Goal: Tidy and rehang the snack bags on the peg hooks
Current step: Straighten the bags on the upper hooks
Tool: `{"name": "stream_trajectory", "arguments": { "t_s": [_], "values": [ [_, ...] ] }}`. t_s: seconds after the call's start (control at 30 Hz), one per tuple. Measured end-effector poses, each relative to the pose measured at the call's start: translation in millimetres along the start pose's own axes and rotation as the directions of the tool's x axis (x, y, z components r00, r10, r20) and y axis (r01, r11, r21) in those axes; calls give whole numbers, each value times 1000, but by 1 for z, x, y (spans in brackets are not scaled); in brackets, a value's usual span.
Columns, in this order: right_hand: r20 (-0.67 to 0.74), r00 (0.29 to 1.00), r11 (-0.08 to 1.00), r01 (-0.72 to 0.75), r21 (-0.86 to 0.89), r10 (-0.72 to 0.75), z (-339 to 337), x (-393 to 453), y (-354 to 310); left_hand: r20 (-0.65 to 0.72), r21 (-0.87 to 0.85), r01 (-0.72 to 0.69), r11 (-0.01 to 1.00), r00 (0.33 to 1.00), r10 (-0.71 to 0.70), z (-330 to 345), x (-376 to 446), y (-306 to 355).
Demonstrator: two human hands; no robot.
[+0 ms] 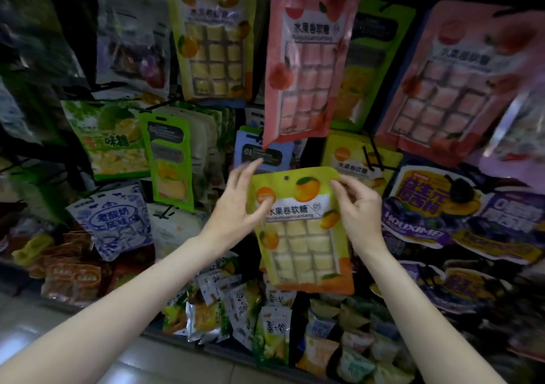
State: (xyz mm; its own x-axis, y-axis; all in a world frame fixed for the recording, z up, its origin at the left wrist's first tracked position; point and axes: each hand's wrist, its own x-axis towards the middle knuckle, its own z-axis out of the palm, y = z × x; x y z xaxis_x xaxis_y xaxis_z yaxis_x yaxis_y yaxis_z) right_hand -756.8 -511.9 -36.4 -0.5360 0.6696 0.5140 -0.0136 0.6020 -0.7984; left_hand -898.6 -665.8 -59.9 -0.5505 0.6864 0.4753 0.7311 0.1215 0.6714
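The right hand (358,209) pinches the upper right edge of a yellow-green mango candy bag (298,230), held before the peg rack. The left hand (240,203), fingers spread loosely, touches the bag's left edge with its thumb. Small wrapped snacks (265,318) fill the bin below.

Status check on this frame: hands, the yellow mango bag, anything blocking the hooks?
Right hand pinches yellow mango bag at top edge. Left hand open on its left side. Bag off any hook. Pink peach bag hangs directly above.
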Motion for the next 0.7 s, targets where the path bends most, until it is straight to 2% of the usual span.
{"name": "stream_trajectory", "arguments": {
  "t_s": [0.13,0.3,0.4,0.47,0.6,0.7],
  "values": [
    [-56,996,996,-73,44,75,-41,-7,9,98,-35,-4,999,995,8,49,-5,27],
    [-75,996,983,31,-180,-46,-90,-17,31,155,33,-154,988,977,147,87,24,56],
    [-50,998,974,-42,-224,32,-104,-13,37,204,162,-211,964,963,177,97,48,67],
    [-86,988,974,-141,-175,127,-103,-6,39,213,243,-258,935,955,208,104,58,72],
    [-260,932,966,-260,12,254,-94,10,42,205,334,-387,859,920,335,119,63,75],
    [-287,905,948,-315,43,313,-92,23,44,244,404,-386,829,919,309,129,64,71]
  ]
}}
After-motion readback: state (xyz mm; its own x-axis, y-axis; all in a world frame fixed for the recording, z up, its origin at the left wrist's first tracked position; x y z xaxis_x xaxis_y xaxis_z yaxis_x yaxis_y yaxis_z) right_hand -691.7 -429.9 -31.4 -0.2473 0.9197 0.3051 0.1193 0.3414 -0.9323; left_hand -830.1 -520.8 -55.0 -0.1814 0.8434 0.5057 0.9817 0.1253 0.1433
